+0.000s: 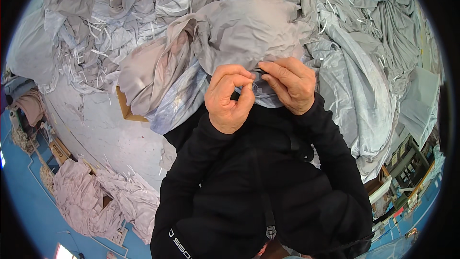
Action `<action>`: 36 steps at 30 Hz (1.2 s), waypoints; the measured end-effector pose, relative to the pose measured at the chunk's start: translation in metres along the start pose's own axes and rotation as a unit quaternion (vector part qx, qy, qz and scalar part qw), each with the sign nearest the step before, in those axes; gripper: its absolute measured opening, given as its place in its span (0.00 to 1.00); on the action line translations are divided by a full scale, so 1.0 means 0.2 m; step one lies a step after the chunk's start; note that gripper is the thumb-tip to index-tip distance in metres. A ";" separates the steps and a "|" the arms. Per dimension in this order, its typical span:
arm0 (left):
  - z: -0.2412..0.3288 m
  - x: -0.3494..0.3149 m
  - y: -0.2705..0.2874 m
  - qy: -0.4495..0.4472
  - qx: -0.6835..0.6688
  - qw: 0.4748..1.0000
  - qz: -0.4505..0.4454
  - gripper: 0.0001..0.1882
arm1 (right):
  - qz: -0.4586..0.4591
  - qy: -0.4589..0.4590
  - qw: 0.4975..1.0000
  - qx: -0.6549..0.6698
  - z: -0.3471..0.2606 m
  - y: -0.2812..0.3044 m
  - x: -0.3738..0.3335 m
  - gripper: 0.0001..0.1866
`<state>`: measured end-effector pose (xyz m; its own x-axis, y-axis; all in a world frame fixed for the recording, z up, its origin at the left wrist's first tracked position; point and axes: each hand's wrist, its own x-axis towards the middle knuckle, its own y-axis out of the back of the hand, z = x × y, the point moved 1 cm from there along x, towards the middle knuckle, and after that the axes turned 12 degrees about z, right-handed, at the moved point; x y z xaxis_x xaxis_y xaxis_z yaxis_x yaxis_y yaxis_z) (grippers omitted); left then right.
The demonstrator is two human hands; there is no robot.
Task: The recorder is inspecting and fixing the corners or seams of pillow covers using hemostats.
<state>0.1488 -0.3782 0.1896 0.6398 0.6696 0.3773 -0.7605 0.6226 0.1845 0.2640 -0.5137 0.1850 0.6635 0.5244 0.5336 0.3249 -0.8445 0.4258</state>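
Note:
My left hand (229, 100) is closed in a pinch, thumb against index finger. Whatever lies between those fingertips is too small to make out. Close beside it, my right hand (290, 84) pinches at the lower edge of a bunched grey cloth (251, 26). A thin pale thread or strip shows just below and between the two pinches. The grey cloth spreads away from my hands in loose folds. Under its left side hangs a pale blue-white patterned cloth (178, 97), near my left wrist.
Heaps of grey and pale fabric with white ties (103, 31) cover the far side and the right (357, 100). A cardboard edge (125, 105) pokes out from under the cloth at left, above a pale tabletop (110, 134). Pinkish cloth bundles (79, 196) lie lower left, over a blue floor (28, 206).

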 end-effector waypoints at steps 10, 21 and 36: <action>0.00 0.15 0.83 0.018 0.267 0.927 0.262 0.04 | 0.027 -0.143 0.989 0.003 0.03 0.11 -0.02 0.15; -0.73 -0.12 2.33 0.066 0.825 0.531 0.183 0.19 | 0.014 -0.145 0.989 0.020 0.05 0.09 -0.03 0.17; 0.06 0.04 0.06 -0.009 0.099 0.983 -0.156 0.22 | 0.049 -0.264 0.958 0.099 0.07 0.08 -0.15 0.15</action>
<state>0.1439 -0.3703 0.2057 0.8447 0.4500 0.2898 -0.5352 0.7048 0.4657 0.2599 -0.5438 0.1653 0.9292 0.3567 0.0968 0.3301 -0.9188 0.2166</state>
